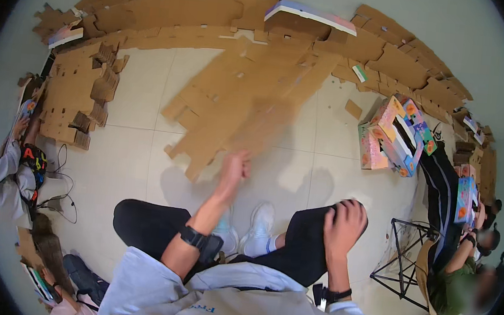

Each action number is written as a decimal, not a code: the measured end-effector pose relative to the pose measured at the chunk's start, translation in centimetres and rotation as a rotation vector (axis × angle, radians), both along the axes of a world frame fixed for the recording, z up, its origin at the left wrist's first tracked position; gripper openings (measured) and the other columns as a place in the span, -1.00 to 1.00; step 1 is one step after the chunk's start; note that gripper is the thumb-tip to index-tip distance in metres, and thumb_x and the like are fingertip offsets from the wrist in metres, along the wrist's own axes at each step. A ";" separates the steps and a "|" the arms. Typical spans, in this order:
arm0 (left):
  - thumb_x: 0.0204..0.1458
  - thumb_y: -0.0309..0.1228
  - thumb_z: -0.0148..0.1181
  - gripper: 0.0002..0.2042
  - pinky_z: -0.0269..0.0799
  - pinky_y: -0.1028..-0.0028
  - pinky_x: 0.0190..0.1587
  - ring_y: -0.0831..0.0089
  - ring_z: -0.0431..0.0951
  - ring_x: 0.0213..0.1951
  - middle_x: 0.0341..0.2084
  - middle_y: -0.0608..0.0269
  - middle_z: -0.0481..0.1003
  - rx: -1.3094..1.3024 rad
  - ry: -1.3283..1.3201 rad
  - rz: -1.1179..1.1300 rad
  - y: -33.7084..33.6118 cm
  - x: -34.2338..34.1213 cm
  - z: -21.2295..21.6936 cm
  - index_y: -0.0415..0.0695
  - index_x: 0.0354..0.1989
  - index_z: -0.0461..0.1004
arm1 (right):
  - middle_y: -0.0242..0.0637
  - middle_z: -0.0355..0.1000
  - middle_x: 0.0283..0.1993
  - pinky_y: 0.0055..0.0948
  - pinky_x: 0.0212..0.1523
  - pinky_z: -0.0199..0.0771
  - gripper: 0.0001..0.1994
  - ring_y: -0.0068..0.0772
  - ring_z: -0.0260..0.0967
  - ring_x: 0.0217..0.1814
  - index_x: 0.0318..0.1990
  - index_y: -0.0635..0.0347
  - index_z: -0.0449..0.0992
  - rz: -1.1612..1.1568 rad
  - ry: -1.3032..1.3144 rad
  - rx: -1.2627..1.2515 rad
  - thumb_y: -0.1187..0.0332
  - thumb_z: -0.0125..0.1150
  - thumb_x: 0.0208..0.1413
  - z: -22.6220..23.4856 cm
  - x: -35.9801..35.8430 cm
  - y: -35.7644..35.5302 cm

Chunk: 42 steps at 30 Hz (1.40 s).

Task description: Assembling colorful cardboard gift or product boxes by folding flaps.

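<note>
My left hand (pixel 236 167) reaches forward over the floor, its fingers curled and smeared by motion. Just beyond it, a large flat brown cardboard sheet (pixel 208 106) lies slanted across the floor, blurred along its right side. Whether my fingers touch the sheet's near edge I cannot tell. On my right knee rests my right hand (pixel 344 228), fingers spread and holding nothing.
Flattened cardboard (pixel 181 10) lines the far wall. At left stands a stack of folded cardboard (pixel 68 102); at right, colourful printed boxes (pixel 394 137) and a black-framed stool (pixel 405 261). Other people sit on both sides. Cables (pixel 66 195) lie at left.
</note>
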<state>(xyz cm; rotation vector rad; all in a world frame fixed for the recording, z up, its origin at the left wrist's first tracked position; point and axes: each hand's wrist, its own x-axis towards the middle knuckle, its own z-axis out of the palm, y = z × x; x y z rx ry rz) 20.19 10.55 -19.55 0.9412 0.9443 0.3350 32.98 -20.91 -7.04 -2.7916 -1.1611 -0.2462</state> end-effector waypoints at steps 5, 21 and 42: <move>0.43 -0.07 0.03 -0.54 0.31 0.43 -0.44 0.49 0.42 -0.58 -0.68 0.36 0.39 -0.135 -0.216 -0.027 -9.1 1.0 17.1 -0.05 -0.54 0.41 | 0.01 0.44 0.31 0.04 0.50 0.32 -0.48 0.06 0.46 0.35 0.27 0.22 0.48 0.309 0.643 0.335 0.34 0.42 0.16 -1.5 -3.9 7.7; 0.46 -0.22 0.10 -0.67 0.48 0.34 -0.05 0.30 0.57 -0.22 -0.34 0.17 0.55 0.334 -0.314 -0.515 -17.0 -9.5 19.9 -0.22 -0.28 0.52 | -0.08 0.70 -0.11 -0.19 -0.03 0.69 -0.72 -0.06 0.69 -0.09 0.02 0.29 0.62 0.381 0.653 0.398 0.31 0.40 0.28 1.8 -4.4 9.2; -0.24 -0.08 0.74 -0.35 -0.06 -0.27 0.56 -0.39 -0.14 0.61 0.52 -0.07 0.13 1.319 0.349 -0.363 -14.4 -25.2 19.3 -0.11 0.04 0.65 | -0.21 0.60 0.17 -0.33 0.27 0.52 -0.46 -0.40 0.53 0.19 0.23 0.37 0.54 -0.021 1.531 0.173 0.39 0.61 0.13 4.5 -10.9 -7.6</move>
